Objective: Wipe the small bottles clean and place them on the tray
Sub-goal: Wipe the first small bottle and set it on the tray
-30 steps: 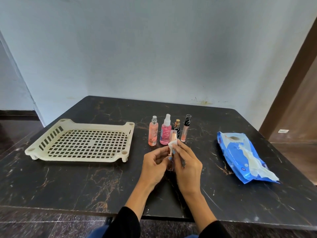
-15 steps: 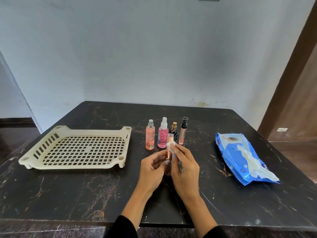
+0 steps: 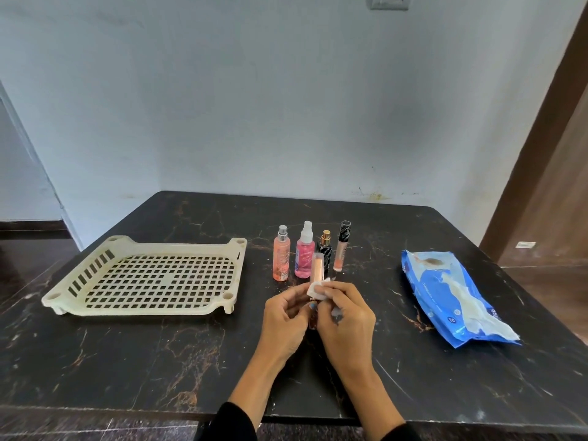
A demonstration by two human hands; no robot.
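Since a second ago the white wipe (image 3: 318, 286) has slid down the small peach bottle (image 3: 317, 268), baring its capped top. The left hand (image 3: 286, 319) grips the bottle's lower part; the right hand (image 3: 345, 316) pinches the wipe against it, above the dark surface (image 3: 127, 361), right of the cream tray (image 3: 237, 265).

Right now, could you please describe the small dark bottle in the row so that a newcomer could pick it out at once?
Start at the cream perforated plastic tray on the black marble table; just to its right stand four small bottles in a row. The black twisted-pattern bottle is third from the left, between the pink spray bottle and the tall lip-gloss tube. It alone is dark-bodied, squat and gold-capped.
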